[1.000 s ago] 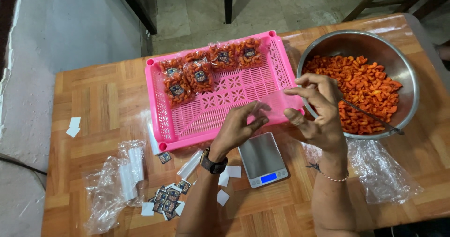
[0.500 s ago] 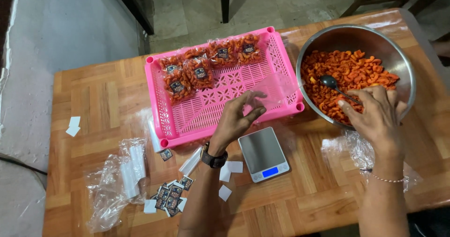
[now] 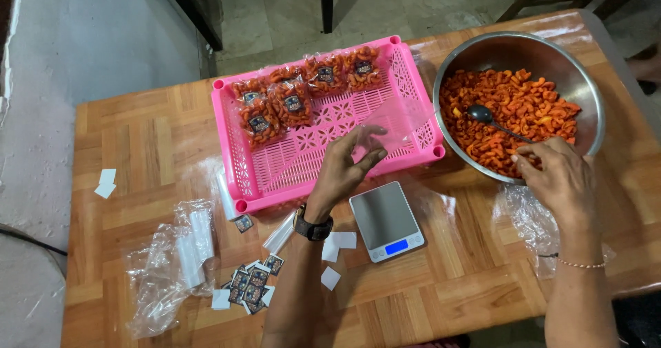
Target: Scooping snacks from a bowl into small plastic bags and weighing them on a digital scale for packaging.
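The left hand (image 3: 346, 165) is up over the front part of the pink basket (image 3: 275, 176). Its thumb and fingers pinch the edge of a clear plastic bag (image 3: 403, 122), and the bag hangs open over the right side of the basket, close to the rim of the metal bowl (image 3: 585, 93). The right hand (image 3: 556, 177) sits at the near edge of the bowl. Its fingers are curled close together around the end of a spoon (image 3: 482, 115), whose round end lies in the orange snacks (image 3: 513, 110).

The basket's right edge almost touches the bowl, so there is little room between them. The back of the basket is full of packed snack bags (image 3: 289, 100), but the front is bare. A small scale (image 3: 385, 220) sits just in front of the basket, between the two arms. There is open wood table (image 3: 138, 134) to the left (only two bits of white paper (image 3: 105, 183) lie there). A heap of clear bags (image 3: 169, 265) and a pile of small labels (image 3: 251, 285) lie near the front left edge. More crinkly plastic (image 3: 533, 220) lies under the right wrist.

Half a second ago the right hand was deeper in the bowl, on the snacks, and no bag showed at the left fingers. Now the right hand has pulled back to the rim, and the bag is held up.
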